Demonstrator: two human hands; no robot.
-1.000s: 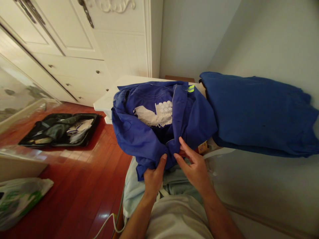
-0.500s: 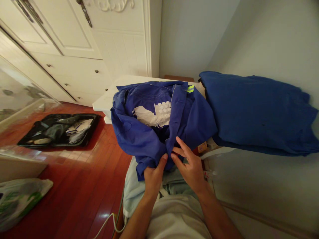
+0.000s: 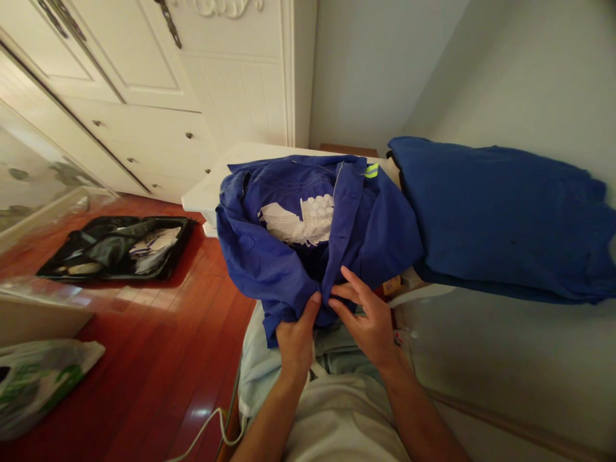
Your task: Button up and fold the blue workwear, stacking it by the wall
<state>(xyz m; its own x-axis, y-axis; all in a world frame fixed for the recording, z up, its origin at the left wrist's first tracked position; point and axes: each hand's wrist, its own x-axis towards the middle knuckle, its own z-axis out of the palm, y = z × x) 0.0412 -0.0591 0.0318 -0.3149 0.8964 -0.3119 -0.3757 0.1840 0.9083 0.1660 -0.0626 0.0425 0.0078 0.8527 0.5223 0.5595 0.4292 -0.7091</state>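
A: Where is the garment [image 3: 289, 263] from the person's hands?

B: At 12 o'clock, touching both; its near edge is in their fingers, and the rest spreads away over a white table [image 3: 205, 196].

A: How does the left hand [image 3: 296, 340] grip?

B: Thumb on top of the cloth, fingers under it, pinching the edge. The fingertips are hidden. A corner droops at 10 o'clock of that hand.

A: And the right hand [image 3: 368, 321]?

B: Between 2 and 3 o'clock of the left, just beside it. Thumb and fingertips pinch the long flap, the forefinger lying along it.

A: What else is near?

B: A white packet [image 3: 317, 221] sits in the garment's opening, between 11 and 12 o'clock of the hands. A blue cloth [image 3: 510, 218] lies at 2, and an open suitcase [image 3: 103, 250] on the floor [image 3: 178, 327] between 9 and 10, well apart.
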